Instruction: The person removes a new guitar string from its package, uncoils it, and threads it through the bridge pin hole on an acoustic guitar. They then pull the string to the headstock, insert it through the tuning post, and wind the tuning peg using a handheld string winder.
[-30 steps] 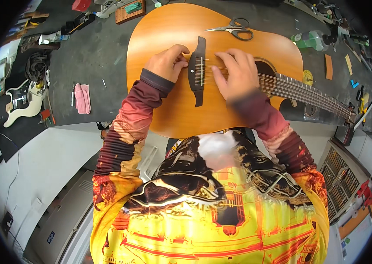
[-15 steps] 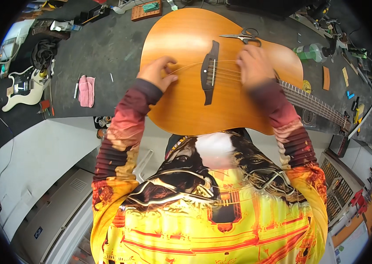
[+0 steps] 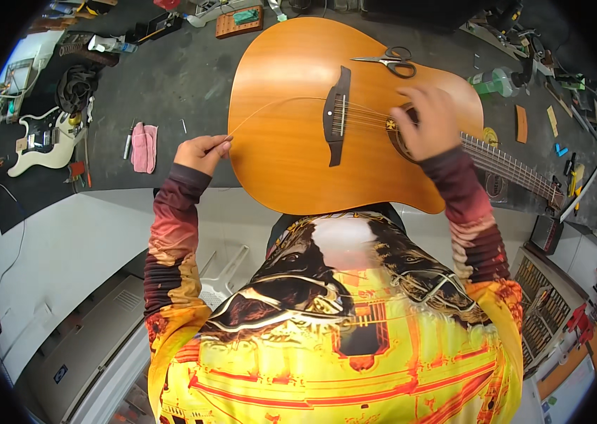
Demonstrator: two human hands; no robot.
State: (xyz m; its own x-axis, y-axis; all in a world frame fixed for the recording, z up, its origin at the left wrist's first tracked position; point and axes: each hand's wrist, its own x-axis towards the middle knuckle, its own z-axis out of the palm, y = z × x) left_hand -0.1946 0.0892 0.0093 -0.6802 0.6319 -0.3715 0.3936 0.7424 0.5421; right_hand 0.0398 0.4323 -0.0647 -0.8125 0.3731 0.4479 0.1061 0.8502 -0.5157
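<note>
An acoustic guitar (image 3: 277,169) with an orange-brown top lies face up on the dark bench, its neck (image 3: 506,162) toward the right. A thin golden guitar string (image 3: 273,103) arcs left from the dark bridge (image 3: 336,134) across the top. My left hand (image 3: 203,152) pinches this string just beyond the body's left edge. Over the soundhole area hovers my right hand (image 3: 427,124), slightly blurred, its fingers apart and nothing seen in them; it hides part of the soundhole and strings. Black-handled scissors (image 3: 401,67) rest on the guitar top, above the right hand.
A pink cloth (image 3: 144,148) and a pen-like tool (image 3: 129,141) lie left of the guitar. Farther left is a white electric guitar body (image 3: 51,145). A green bottle (image 3: 497,82) lies beyond the guitar's right side. A wooden block (image 3: 239,28) sits at the back.
My left hand has moved left and down, off the guitar top, drawing the string's end along. My right hand has shifted right and its fingers have spread.
</note>
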